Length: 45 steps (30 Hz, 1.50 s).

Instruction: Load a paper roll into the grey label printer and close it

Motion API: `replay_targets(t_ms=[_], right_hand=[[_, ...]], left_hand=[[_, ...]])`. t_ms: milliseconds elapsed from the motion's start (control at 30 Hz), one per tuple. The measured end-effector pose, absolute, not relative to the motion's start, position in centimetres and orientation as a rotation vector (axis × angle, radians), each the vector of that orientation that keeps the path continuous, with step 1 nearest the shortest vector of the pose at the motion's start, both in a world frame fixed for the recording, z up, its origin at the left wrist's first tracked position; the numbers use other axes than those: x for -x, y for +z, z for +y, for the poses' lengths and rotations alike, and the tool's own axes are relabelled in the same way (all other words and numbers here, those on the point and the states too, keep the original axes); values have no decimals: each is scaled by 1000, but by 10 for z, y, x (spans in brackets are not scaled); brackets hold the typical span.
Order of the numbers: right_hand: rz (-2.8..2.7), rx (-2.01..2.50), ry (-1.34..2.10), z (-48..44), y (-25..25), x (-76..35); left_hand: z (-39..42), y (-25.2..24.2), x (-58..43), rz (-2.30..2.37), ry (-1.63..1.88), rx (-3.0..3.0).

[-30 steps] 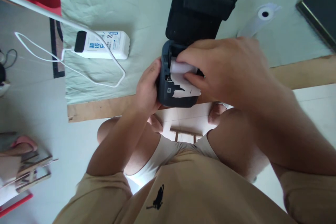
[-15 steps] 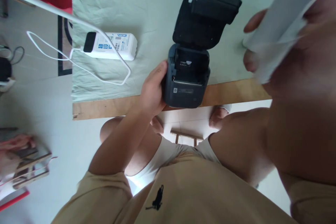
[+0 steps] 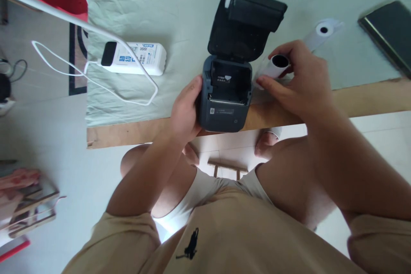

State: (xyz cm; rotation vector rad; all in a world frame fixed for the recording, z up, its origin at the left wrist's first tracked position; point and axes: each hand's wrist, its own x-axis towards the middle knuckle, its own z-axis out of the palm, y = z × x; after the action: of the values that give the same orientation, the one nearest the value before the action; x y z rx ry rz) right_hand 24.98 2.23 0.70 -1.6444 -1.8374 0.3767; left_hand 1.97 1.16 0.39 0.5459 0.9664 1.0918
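Note:
A dark portable label printer (image 3: 224, 117) stands at the table's front edge with its lid (image 3: 242, 30) flipped back, and no roll shows in its compartment. My left hand (image 3: 188, 109) is closed round the printer's left side, thumb on top. My right hand (image 3: 300, 79) grips a white paper roll (image 3: 271, 68) between thumb and fingers, just right of the printer. The roll's dark hollow core faces up. Behind my right hand another white paper roll (image 3: 316, 36), with a smaller core, lies on the cloth.
On the left of the green tablecloth (image 3: 180, 4) lies a white power bank (image 3: 138, 58) with a looped white cable (image 3: 123, 98). A dark flat case (image 3: 390, 36) rests at the far right. The wooden table edge (image 3: 128, 132) runs in front of my knees.
My right hand has brought the paper roll down and left, from near the camera to beside the printer. The other roll and dark case now show. My left hand keeps its hold.

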Motion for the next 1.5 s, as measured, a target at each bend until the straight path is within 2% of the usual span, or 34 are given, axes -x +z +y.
replay_targets(t_ms=[233,333,500,567,733,867,1233,1500], right_hand=[[-1889,1758,409,19,5,-243],[-1894,1635,381,16,11,-246],[-1702,1417,-240,25,17,-284],[-1759,1426,-305,34,13,-301],[-1807,1739,2,53,-1,-314],[-1742,1951,75,51,3,-306],[-1612,1593,82,33,11,-291],[-1757,1798,174,36,15,-289]], left_hand=[[13,5,-20,976,1080,-530],[13,4,-20,962,1082,-540],[11,2,-18,964,1100,-522],[11,1,-19,965,1097,-525],[12,3,-19,966,1078,-545],[12,4,-20,970,1080,-539],[14,0,-23,929,1136,-577],[15,1,-26,938,1116,-620]])
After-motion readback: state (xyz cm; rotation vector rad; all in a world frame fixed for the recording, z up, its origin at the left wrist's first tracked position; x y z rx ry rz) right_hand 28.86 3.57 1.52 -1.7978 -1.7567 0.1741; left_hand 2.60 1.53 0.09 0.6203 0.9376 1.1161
